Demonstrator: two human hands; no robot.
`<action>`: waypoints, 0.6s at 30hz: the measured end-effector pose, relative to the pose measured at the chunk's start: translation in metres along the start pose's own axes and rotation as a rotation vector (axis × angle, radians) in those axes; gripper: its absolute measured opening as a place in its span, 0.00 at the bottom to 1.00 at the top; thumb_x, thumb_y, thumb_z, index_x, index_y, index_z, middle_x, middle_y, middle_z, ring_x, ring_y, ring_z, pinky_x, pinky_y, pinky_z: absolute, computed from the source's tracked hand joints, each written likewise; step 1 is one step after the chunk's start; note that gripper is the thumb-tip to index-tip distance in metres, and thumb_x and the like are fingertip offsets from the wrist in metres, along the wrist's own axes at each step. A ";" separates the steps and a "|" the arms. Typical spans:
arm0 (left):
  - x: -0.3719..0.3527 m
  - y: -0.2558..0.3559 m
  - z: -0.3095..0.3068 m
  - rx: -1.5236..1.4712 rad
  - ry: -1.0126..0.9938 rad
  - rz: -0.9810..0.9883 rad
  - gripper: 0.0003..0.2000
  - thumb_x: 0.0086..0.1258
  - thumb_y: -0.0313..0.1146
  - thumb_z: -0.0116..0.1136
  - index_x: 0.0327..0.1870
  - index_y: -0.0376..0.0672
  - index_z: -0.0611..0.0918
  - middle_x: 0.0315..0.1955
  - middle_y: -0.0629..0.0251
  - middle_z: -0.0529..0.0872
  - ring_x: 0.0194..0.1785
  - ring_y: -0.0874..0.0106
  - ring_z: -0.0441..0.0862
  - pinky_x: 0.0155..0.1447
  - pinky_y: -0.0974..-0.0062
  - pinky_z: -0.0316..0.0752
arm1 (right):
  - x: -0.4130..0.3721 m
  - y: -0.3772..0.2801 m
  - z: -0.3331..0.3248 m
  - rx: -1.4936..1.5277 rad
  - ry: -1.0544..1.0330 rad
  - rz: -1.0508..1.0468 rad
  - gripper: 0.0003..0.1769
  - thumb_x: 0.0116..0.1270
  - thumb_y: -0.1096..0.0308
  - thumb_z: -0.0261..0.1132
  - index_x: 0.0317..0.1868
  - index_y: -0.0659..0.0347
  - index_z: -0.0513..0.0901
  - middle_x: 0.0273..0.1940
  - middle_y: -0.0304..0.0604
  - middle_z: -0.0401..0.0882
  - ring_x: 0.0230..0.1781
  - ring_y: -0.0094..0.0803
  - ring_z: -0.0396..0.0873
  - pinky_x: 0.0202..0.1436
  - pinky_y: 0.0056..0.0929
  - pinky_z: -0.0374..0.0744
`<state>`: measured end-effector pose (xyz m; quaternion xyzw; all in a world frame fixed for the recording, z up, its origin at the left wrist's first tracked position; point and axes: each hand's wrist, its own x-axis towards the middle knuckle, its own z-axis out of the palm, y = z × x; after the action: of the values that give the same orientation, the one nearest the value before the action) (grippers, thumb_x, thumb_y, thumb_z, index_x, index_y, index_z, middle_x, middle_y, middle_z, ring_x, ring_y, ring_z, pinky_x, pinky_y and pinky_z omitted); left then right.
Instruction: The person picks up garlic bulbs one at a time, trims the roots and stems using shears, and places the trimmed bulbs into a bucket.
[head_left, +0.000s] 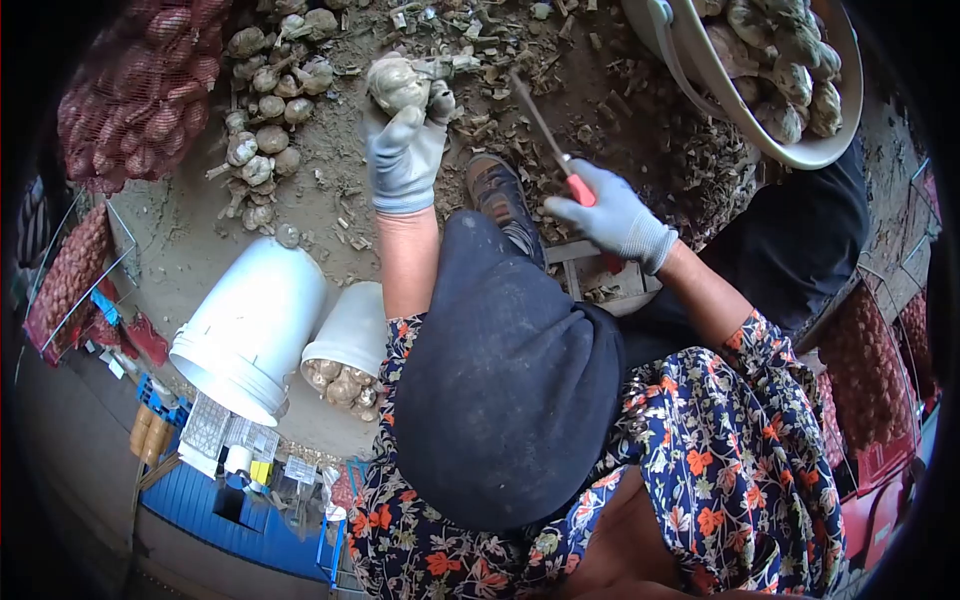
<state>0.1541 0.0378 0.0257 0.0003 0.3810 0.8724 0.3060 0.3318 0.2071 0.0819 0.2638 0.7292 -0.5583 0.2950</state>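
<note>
My left hand, in a grey-white glove, is closed around a garlic bulb whose stem points right. Beside it, near the fingertips, sits a smaller dark lump that I cannot make out. My right hand, gloved too, grips a knife by its red handle. Its narrow blade slants up and left, apart from the bulb. On the ground left of my left hand lies a pile of garlic bulbs. Cut stem pieces and dry scraps litter the soil beyond both hands.
A pale bucket of garlic tilts at upper right. Lower left lie a large white bucket and a smaller tub with bulbs in its mouth. A red mesh sack stands at upper left. My shoe is between the hands.
</note>
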 end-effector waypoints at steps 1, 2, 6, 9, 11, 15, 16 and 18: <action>0.000 -0.003 0.003 -0.023 -0.051 -0.025 0.32 0.54 0.26 0.65 0.63 0.42 0.68 0.49 0.60 0.79 0.50 0.66 0.80 0.56 0.67 0.78 | -0.003 -0.005 -0.001 0.145 -0.102 0.035 0.30 0.59 0.49 0.66 0.52 0.66 0.74 0.43 0.59 0.79 0.47 0.46 0.79 0.53 0.37 0.75; 0.001 -0.006 0.006 -0.047 -0.102 -0.052 0.32 0.54 0.25 0.65 0.63 0.42 0.68 0.50 0.60 0.79 0.51 0.66 0.80 0.56 0.66 0.78 | 0.002 0.005 0.004 0.227 -0.115 -0.051 0.31 0.60 0.48 0.66 0.52 0.67 0.73 0.42 0.55 0.80 0.45 0.43 0.79 0.52 0.36 0.75; -0.005 -0.013 0.015 0.057 -0.092 -0.118 0.32 0.52 0.24 0.63 0.62 0.41 0.69 0.50 0.57 0.79 0.52 0.65 0.80 0.54 0.65 0.79 | 0.014 -0.017 -0.009 0.524 -0.254 -0.044 0.22 0.63 0.51 0.65 0.41 0.65 0.73 0.33 0.40 0.77 0.33 0.25 0.74 0.37 0.27 0.76; -0.005 -0.015 0.026 0.113 -0.072 -0.142 0.32 0.53 0.24 0.64 0.62 0.41 0.68 0.50 0.56 0.79 0.49 0.65 0.81 0.52 0.65 0.79 | 0.026 -0.019 -0.016 0.515 -0.254 -0.075 0.20 0.64 0.52 0.65 0.36 0.61 0.72 0.30 0.35 0.72 0.30 0.19 0.70 0.33 0.23 0.73; -0.001 -0.019 0.029 0.176 -0.103 -0.162 0.32 0.52 0.24 0.65 0.62 0.41 0.69 0.50 0.55 0.79 0.44 0.66 0.82 0.49 0.67 0.80 | 0.028 -0.018 -0.021 0.493 -0.241 -0.085 0.20 0.64 0.52 0.65 0.36 0.62 0.72 0.31 0.36 0.73 0.29 0.20 0.70 0.33 0.24 0.73; 0.006 -0.031 0.037 0.310 -0.133 -0.162 0.27 0.52 0.18 0.60 0.57 0.39 0.69 0.46 0.59 0.78 0.42 0.69 0.81 0.48 0.71 0.80 | 0.027 -0.008 -0.030 0.479 -0.217 -0.114 0.18 0.64 0.54 0.65 0.33 0.62 0.74 0.28 0.35 0.73 0.27 0.19 0.69 0.31 0.23 0.72; 0.011 -0.034 0.036 0.359 -0.158 -0.147 0.28 0.51 0.19 0.62 0.56 0.39 0.69 0.45 0.61 0.77 0.43 0.71 0.80 0.48 0.71 0.80 | 0.028 0.001 -0.030 0.579 -0.238 -0.025 0.17 0.64 0.55 0.65 0.31 0.61 0.75 0.26 0.33 0.73 0.26 0.18 0.69 0.29 0.23 0.71; 0.015 -0.038 0.040 0.500 -0.212 -0.139 0.28 0.51 0.20 0.63 0.56 0.39 0.69 0.44 0.63 0.77 0.44 0.71 0.79 0.49 0.72 0.79 | 0.026 0.012 -0.028 0.778 -0.236 0.081 0.14 0.64 0.58 0.64 0.26 0.57 0.77 0.20 0.27 0.69 0.22 0.16 0.67 0.24 0.20 0.65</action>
<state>0.1719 0.0922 0.0251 0.1410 0.5494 0.7232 0.3939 0.3185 0.2389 0.0605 0.3185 0.4136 -0.8068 0.2766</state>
